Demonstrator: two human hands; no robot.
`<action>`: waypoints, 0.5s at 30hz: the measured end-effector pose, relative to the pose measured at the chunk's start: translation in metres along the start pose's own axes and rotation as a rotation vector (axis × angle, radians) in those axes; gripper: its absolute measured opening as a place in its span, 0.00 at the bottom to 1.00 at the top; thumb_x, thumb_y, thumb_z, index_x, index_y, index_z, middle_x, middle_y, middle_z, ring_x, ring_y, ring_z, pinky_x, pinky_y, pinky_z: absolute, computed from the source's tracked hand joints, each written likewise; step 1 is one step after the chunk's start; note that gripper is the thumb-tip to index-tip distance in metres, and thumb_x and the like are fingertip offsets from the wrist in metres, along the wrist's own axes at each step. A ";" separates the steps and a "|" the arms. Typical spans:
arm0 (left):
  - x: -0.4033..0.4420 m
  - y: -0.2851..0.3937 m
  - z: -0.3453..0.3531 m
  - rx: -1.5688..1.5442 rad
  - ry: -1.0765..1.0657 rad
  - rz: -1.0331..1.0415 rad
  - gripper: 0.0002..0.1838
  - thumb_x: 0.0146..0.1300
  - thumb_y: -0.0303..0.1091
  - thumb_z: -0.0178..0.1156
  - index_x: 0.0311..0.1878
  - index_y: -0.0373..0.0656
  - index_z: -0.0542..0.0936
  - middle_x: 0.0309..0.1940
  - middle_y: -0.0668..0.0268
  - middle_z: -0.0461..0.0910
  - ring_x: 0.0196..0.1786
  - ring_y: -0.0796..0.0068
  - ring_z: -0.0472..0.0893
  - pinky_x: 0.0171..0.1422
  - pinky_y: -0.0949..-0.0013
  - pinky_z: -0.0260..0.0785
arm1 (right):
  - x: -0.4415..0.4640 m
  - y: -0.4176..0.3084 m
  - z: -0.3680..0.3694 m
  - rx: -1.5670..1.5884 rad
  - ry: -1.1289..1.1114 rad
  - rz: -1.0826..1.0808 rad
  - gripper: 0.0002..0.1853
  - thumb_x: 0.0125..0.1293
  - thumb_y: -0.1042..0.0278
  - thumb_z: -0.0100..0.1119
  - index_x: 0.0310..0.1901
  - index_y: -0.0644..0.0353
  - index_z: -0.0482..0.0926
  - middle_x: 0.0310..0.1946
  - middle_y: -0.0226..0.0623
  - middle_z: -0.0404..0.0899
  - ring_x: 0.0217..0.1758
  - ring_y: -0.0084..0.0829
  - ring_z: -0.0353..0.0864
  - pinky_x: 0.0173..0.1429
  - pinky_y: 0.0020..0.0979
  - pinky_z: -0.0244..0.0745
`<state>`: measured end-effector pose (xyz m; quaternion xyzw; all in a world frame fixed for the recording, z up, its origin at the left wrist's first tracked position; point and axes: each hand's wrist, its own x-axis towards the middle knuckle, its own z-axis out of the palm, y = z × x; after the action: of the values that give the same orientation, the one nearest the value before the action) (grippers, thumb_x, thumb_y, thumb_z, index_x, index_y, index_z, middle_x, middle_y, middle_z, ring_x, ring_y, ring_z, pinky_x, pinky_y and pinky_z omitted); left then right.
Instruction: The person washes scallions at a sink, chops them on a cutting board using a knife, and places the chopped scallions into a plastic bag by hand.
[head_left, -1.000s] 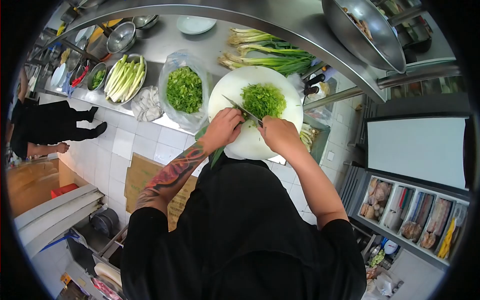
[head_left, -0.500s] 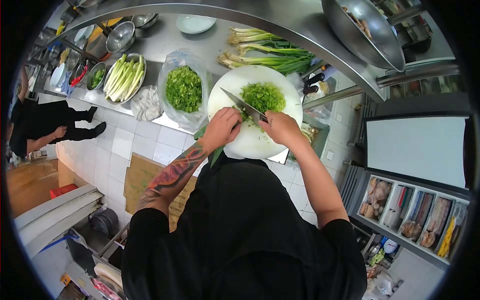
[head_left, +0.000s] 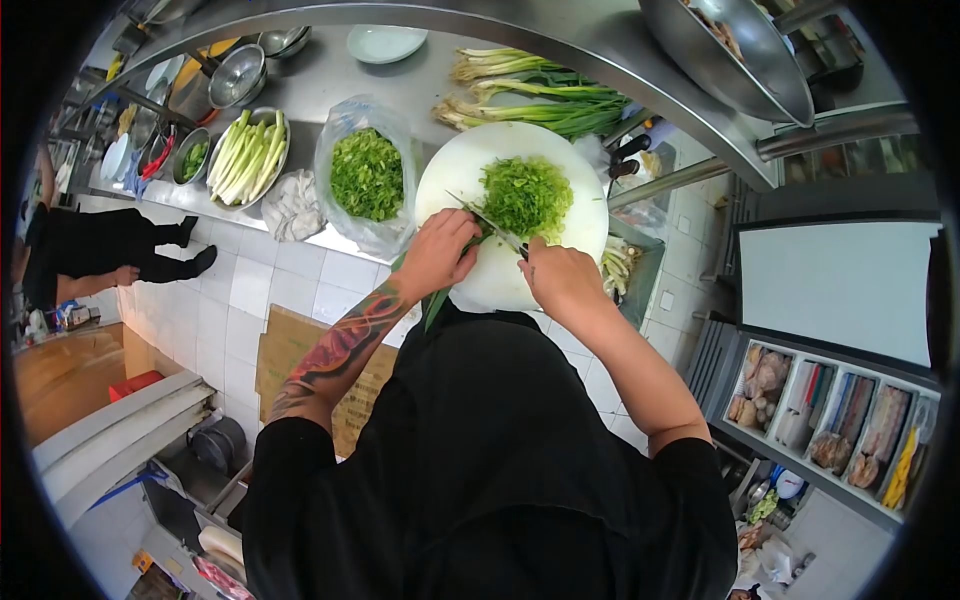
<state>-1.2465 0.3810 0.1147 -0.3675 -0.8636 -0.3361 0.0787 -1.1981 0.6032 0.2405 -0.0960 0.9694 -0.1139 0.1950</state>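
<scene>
A round white cutting board [head_left: 455, 165] lies in front of me with a heap of chopped green onion [head_left: 527, 199] on it. My right hand [head_left: 562, 280] is closed round the handle of a kitchen knife [head_left: 492, 225], whose blade points to the upper left, seen nearly edge-on. On the board's left side my left hand [head_left: 438, 248] presses down a bunch of green onion leaves [head_left: 436, 308], their long ends trailing toward me. The blade is close beside the left fingertips. Whether it touches the leaves I cannot tell.
Left of the board stand a plastic bag of chopped greens [head_left: 367, 175], a crumpled cloth [head_left: 292, 207] and a bowl of pale stalks [head_left: 247, 158]. Whole green onions [head_left: 540, 95] lie behind the board. A steel shelf [head_left: 560, 40] overhangs the counter. Another person [head_left: 110, 255] stands at far left.
The knife has turned from showing its broad side to nearly edge-on, and my right hand has shifted slightly toward me. My left hand stays on the leaves.
</scene>
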 end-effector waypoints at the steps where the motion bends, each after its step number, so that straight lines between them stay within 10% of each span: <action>1: 0.000 0.001 -0.001 0.000 -0.002 -0.001 0.15 0.58 0.30 0.69 0.47 0.41 0.79 0.51 0.56 0.79 0.56 0.50 0.78 0.62 0.54 0.71 | -0.002 -0.003 -0.003 0.005 -0.004 0.010 0.13 0.76 0.61 0.56 0.43 0.65 0.80 0.34 0.53 0.88 0.43 0.53 0.90 0.50 0.52 0.82; 15: -0.006 -0.002 0.004 -0.024 0.047 -0.019 0.14 0.58 0.30 0.69 0.48 0.41 0.81 0.53 0.57 0.80 0.58 0.52 0.78 0.64 0.54 0.72 | 0.028 -0.005 0.005 0.061 -0.005 0.003 0.13 0.74 0.64 0.53 0.42 0.65 0.83 0.36 0.56 0.88 0.44 0.56 0.89 0.51 0.53 0.81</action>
<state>-1.2427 0.3790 0.1086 -0.3521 -0.8608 -0.3559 0.0913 -1.2207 0.5911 0.2271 -0.0890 0.9651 -0.1429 0.2005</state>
